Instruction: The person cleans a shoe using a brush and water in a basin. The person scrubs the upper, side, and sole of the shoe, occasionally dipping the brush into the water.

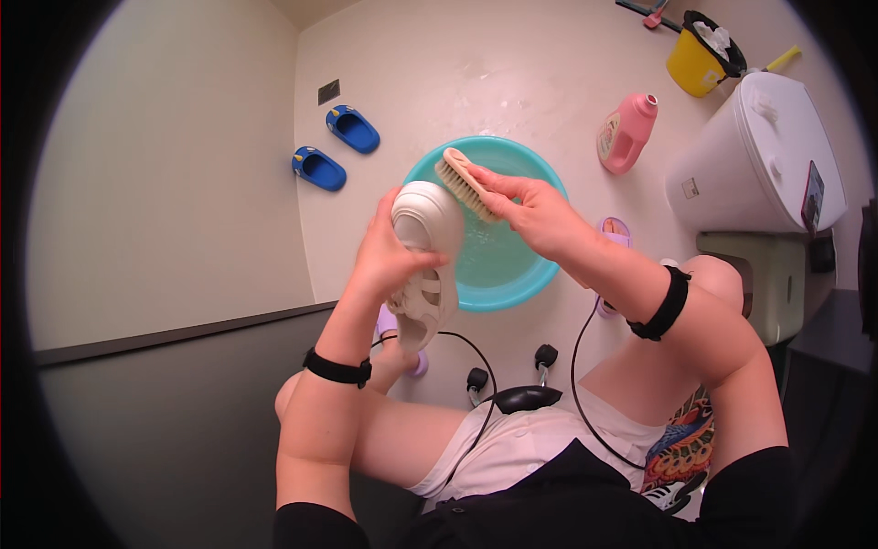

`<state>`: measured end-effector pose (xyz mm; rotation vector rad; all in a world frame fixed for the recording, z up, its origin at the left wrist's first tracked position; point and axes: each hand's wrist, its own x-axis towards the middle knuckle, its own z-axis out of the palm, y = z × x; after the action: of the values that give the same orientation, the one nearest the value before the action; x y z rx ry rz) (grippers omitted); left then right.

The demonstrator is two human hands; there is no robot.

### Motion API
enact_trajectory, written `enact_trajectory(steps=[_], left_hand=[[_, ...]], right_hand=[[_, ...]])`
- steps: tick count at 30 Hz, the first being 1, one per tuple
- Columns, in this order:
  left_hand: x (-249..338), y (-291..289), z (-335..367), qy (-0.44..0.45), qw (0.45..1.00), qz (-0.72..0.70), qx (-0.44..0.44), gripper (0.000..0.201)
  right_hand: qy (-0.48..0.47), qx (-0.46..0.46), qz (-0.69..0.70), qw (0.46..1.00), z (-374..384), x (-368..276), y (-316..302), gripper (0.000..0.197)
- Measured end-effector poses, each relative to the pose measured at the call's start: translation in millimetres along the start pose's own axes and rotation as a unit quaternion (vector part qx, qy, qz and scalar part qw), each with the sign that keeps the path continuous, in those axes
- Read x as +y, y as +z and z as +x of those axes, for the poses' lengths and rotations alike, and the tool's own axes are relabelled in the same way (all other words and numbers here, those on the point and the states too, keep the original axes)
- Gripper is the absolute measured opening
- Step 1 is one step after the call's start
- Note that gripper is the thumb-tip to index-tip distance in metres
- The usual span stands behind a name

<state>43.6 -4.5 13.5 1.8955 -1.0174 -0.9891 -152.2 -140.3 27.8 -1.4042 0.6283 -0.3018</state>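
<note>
My left hand is closed round a white shoe, its toe pointing away from me and its open heel end hanging toward my knees. In my right hand is a scrubbing brush with a pale back and cream bristles. The bristles face the shoe's toe, and I cannot tell whether they touch it. Both things are held over a turquoise basin of water, which stands on the floor in front of me.
Blue children's clogs lie at the far left by the wall. A pink bottle without a cap stands right of the basin. Further right are a white lidded bin and a yellow bucket. Cables hang near my legs, above stool casters.
</note>
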Motion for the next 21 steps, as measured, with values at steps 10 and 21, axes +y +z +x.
enact_trajectory(steps=[10, 21], left_hand=[[11.0, 15.8, -0.8, -0.038, 0.998, 0.04, -0.031, 0.104], [2.6, 8.1, 8.7, -0.076, 0.982, -0.172, -0.034, 0.097]], right_hand=[[-0.047, 0.037, -0.119, 0.991, 13.0, 3.9, 9.7, 0.038], [-0.013, 0.041, -0.136, 0.99, -12.3, 32.2, 2.6, 0.042]])
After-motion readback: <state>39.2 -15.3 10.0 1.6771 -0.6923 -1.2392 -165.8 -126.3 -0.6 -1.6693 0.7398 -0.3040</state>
